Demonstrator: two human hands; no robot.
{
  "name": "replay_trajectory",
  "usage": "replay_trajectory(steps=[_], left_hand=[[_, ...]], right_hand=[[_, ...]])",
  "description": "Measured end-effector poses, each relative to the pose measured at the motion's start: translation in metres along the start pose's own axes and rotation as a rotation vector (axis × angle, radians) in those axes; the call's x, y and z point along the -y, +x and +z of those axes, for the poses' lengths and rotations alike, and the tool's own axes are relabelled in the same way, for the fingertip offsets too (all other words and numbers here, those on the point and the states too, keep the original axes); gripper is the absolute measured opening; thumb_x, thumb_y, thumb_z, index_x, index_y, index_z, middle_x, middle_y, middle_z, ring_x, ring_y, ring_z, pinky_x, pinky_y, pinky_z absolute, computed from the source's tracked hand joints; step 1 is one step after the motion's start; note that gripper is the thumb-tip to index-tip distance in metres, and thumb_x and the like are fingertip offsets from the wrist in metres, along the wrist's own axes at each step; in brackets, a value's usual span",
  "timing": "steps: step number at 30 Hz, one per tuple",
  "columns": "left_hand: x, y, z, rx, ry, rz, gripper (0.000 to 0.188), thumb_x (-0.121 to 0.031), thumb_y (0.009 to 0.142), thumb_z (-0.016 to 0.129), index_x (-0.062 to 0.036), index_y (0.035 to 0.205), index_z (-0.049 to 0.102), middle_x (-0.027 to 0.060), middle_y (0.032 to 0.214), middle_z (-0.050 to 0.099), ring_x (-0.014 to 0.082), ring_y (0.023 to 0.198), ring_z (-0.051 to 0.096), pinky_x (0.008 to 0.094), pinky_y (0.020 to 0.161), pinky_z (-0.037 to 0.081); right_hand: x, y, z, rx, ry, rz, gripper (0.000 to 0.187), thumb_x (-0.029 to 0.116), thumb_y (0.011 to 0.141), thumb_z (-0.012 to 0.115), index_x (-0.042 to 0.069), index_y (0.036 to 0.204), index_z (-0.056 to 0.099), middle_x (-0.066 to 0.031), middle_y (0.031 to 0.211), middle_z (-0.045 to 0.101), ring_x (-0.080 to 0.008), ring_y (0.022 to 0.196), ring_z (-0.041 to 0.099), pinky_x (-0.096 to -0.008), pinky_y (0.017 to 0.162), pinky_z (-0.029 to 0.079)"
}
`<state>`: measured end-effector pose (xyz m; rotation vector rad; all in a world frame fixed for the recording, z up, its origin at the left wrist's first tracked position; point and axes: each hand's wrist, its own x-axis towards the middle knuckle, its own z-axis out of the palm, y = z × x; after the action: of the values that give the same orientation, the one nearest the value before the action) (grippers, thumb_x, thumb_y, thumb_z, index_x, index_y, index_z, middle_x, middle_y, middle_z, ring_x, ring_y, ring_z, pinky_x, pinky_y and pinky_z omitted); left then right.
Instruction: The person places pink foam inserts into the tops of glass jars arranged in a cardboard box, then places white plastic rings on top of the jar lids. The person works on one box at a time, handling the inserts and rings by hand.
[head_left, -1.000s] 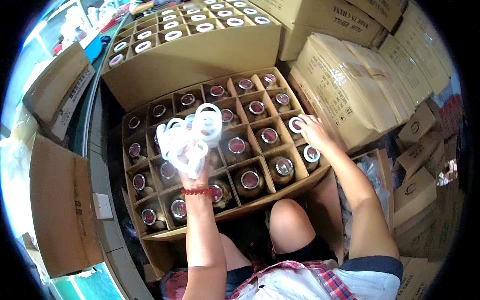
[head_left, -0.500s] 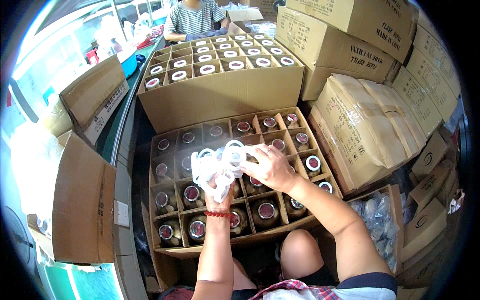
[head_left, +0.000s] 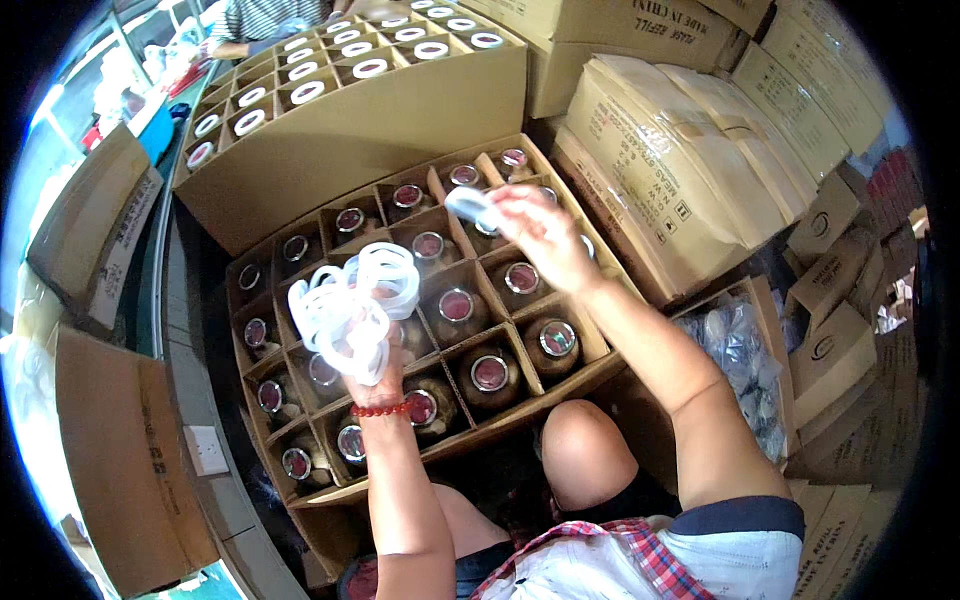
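Cardboard everywhere in this packing spot: stacked brown cartons (head_left: 690,150) to the right and far side, and a big open brown cardboard box with divider cells (head_left: 560,385) sitting right in front of the knees. Each cell holds a brown glass jar with a round reddish-silver lid (head_left: 489,373). Left hand (head_left: 372,372) has its grip closed around a fat bunch of thin white plastic rings (head_left: 352,305), held up over the left-middle cells. Right hand (head_left: 545,240) is over the far right cells, fingertips pinching a single white ring (head_left: 470,203), a bit blurred so I can't tell exactly how. Those rings look super light and bendy, probably a bit slick, so I'd guess they tangle and slip off the bunch easily; pinching one by its rim seems the way to go. Jars look heavy and breakable by comparison. Another filled carton with white-ringed tops (head_left: 330,75) sits just beyond.
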<state>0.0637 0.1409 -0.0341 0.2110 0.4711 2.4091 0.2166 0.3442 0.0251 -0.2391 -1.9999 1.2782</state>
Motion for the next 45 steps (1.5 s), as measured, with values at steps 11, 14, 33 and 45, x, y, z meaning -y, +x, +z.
replay_trajectory(steps=[11,14,33,45], left_hand=[[-0.003,0.001,-0.008,0.015,-0.211,-0.107,0.042,0.002,0.086,0.054,-0.0003,0.127,0.044,0.0165,0.12,0.052,0.0255,0.102,0.055,0.0319,0.068,0.05],[-0.005,-0.004,0.005,0.044,-0.114,-0.095,0.037,0.001,0.086,0.055,0.0008,0.122,0.048,0.0139,0.113,0.055,0.0227,0.097,0.057,0.0305,0.072,0.052],[0.001,-0.007,0.009,-0.206,-0.094,-0.043,0.042,-0.001,0.077,0.066,0.0025,0.117,0.051,0.0121,0.097,0.062,0.0213,0.083,0.063,0.0313,0.068,0.056],[-0.006,0.0,-0.001,-0.091,-0.096,-0.083,0.049,0.001,0.075,0.067,-0.0011,0.12,0.047,0.0137,0.106,0.059,0.026,0.093,0.064,0.0307,0.071,0.056]], right_hand=[[-0.143,0.012,-0.098,0.243,-1.138,0.171,0.018,0.024,0.086,0.059,0.013,0.097,0.067,-0.0097,0.118,0.06,-0.0259,0.113,0.053,-0.0423,0.094,0.038],[-0.141,0.007,-0.096,0.307,-1.38,0.181,0.024,0.025,0.088,0.054,0.009,0.103,0.064,-0.0113,0.124,0.057,-0.029,0.118,0.049,-0.0458,0.1,0.033],[-0.154,0.009,-0.11,0.287,-1.355,-0.067,0.024,0.012,0.086,0.047,0.007,0.104,0.063,-0.0151,0.12,0.058,-0.0304,0.123,0.044,-0.0496,0.104,0.03],[-0.13,0.017,-0.094,0.392,-1.274,0.227,0.024,0.017,0.082,0.055,0.005,0.101,0.064,-0.0217,0.121,0.057,-0.035,0.117,0.051,-0.046,0.102,0.036]])
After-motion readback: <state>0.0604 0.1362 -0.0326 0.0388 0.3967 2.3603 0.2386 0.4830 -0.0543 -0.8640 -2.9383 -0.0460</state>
